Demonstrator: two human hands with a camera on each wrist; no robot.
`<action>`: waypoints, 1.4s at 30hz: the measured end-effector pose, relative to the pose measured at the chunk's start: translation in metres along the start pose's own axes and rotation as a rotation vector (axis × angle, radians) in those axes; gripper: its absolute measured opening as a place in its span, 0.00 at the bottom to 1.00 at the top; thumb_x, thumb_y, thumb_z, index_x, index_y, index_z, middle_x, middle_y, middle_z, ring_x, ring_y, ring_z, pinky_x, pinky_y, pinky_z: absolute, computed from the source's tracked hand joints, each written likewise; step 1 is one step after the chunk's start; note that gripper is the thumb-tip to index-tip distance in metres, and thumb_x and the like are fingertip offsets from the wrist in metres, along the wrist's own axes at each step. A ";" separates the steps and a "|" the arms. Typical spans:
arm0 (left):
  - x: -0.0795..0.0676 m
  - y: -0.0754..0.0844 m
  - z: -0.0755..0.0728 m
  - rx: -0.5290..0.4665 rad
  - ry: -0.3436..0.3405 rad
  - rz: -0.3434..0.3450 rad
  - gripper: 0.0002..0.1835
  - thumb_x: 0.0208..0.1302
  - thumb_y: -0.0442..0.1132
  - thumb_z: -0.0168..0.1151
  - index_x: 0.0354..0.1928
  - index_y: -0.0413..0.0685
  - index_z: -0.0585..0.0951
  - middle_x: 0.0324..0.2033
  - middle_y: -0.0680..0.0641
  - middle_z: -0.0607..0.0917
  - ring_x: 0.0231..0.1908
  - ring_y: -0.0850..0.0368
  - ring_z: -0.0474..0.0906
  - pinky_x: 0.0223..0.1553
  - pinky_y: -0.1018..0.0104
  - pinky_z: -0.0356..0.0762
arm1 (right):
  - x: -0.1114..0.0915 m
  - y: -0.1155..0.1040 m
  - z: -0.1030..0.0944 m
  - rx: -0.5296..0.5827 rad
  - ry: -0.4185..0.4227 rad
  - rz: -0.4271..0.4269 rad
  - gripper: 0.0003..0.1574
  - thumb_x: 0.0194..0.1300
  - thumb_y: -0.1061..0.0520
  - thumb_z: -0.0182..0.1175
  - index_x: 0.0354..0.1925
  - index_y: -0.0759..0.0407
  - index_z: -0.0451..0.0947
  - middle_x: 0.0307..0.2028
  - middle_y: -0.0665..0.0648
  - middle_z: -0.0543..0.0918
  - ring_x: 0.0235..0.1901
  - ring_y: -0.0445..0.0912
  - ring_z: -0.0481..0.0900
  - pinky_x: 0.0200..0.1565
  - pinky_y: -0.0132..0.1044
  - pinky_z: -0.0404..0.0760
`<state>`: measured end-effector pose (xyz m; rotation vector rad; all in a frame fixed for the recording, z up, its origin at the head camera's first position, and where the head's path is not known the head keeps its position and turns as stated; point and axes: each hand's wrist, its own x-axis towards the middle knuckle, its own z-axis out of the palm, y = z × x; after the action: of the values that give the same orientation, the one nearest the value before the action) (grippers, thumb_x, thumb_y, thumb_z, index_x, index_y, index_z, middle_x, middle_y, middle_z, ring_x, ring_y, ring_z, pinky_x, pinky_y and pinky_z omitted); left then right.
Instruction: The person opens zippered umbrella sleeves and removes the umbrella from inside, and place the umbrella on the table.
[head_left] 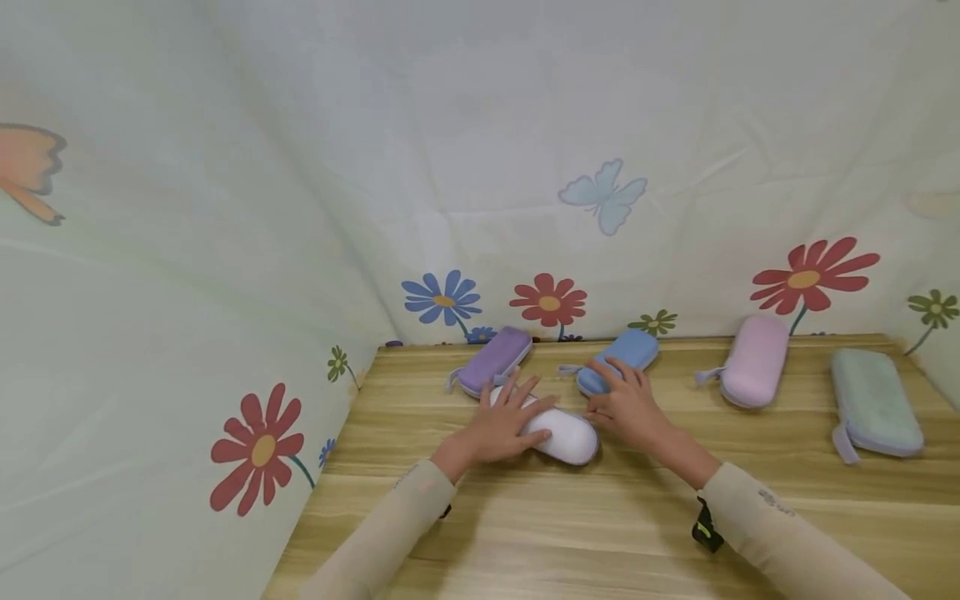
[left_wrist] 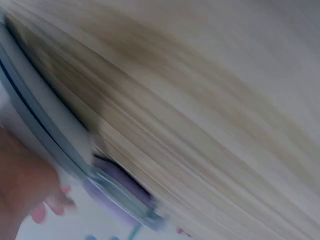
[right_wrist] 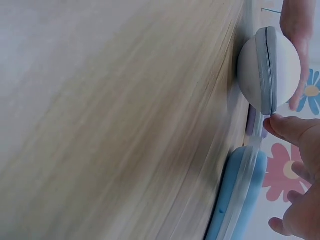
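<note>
A white zippered hard case, like a glasses case, lies on the wooden table. My left hand rests on top of it with fingers spread. At its right end, my right hand pinches at the zipper seam between thumb and index finger; the zipper pull is hidden by the fingertips. In the right wrist view those fingertips meet the grey zipper band, and the seam looks closed. Just behind the right hand lies a blue case, partly covered by its fingers. A purple case sits behind the left hand.
A pink case and a pale green case lie to the right on the table. White curtains printed with flowers and butterflies stand along the table's back and sides. The left wrist view is blurred.
</note>
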<state>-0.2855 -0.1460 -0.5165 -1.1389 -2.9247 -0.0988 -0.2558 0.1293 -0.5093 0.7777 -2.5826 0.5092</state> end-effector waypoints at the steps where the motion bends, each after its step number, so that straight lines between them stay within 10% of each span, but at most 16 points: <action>1: 0.001 0.005 0.003 0.010 0.011 -0.054 0.38 0.73 0.73 0.34 0.80 0.72 0.54 0.81 0.48 0.45 0.79 0.35 0.35 0.65 0.18 0.38 | -0.002 0.000 0.000 0.006 0.003 -0.008 0.04 0.55 0.55 0.78 0.29 0.48 0.90 0.68 0.66 0.72 0.68 0.72 0.62 0.56 0.76 0.64; 8: 0.017 0.032 0.009 -0.041 0.025 -0.424 0.47 0.67 0.80 0.31 0.82 0.67 0.48 0.81 0.41 0.37 0.76 0.26 0.33 0.62 0.16 0.37 | -0.009 -0.001 -0.002 0.064 0.010 -0.072 0.07 0.51 0.57 0.80 0.26 0.49 0.90 0.66 0.68 0.74 0.64 0.75 0.65 0.50 0.79 0.69; 15: 0.033 0.039 -0.002 -0.089 -0.014 -0.580 0.51 0.66 0.80 0.37 0.83 0.63 0.44 0.81 0.41 0.35 0.76 0.27 0.30 0.64 0.18 0.36 | -0.004 -0.006 -0.003 0.082 -0.003 -0.214 0.09 0.47 0.56 0.82 0.25 0.48 0.89 0.65 0.70 0.73 0.61 0.79 0.67 0.55 0.75 0.70; 29: 0.038 0.034 -0.005 -0.105 -0.086 -0.463 0.46 0.76 0.69 0.37 0.82 0.52 0.38 0.81 0.41 0.37 0.79 0.41 0.34 0.72 0.31 0.43 | -0.002 -0.014 -0.001 0.079 -0.039 -0.070 0.05 0.52 0.54 0.79 0.28 0.46 0.90 0.67 0.67 0.73 0.66 0.74 0.64 0.52 0.78 0.68; 42: 0.031 0.040 0.000 -0.171 0.033 -0.388 0.43 0.79 0.61 0.40 0.82 0.44 0.43 0.81 0.39 0.40 0.79 0.41 0.41 0.71 0.32 0.51 | 0.009 -0.015 0.008 0.013 0.010 -0.030 0.05 0.54 0.56 0.79 0.28 0.48 0.90 0.67 0.64 0.74 0.65 0.73 0.65 0.55 0.76 0.68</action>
<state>-0.2813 -0.0956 -0.5134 -0.5570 -3.1124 -0.3690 -0.2561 0.1101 -0.5083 0.8147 -2.5568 0.5196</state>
